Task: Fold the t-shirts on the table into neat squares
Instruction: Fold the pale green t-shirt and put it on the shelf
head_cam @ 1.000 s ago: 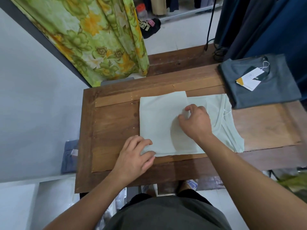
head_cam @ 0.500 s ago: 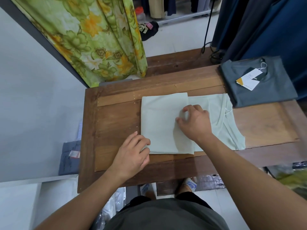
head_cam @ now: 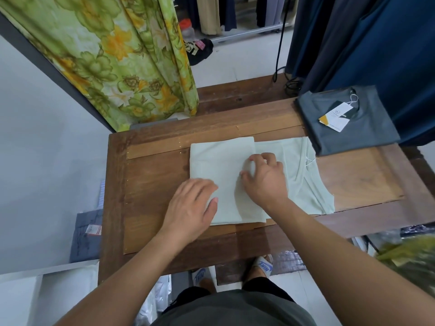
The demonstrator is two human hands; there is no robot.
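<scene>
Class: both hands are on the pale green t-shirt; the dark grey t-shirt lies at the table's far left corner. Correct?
No. The head view shows the folded dark grey t-shirt at the wooden table's far right corner. Left hand and right hand are on the pale green t-shirt.

Bare forearms, dark grey-green shirt [head_cam: 235,309], black shorts [head_cam: 263,287], white slide sandals [head_cam: 264,264]

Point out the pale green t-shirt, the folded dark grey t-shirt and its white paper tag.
pale green t-shirt [head_cam: 221,161], head view, folded-over left panel.
folded dark grey t-shirt [head_cam: 376,128], head view, right half.
white paper tag [head_cam: 335,117], head view, its middle.
</scene>
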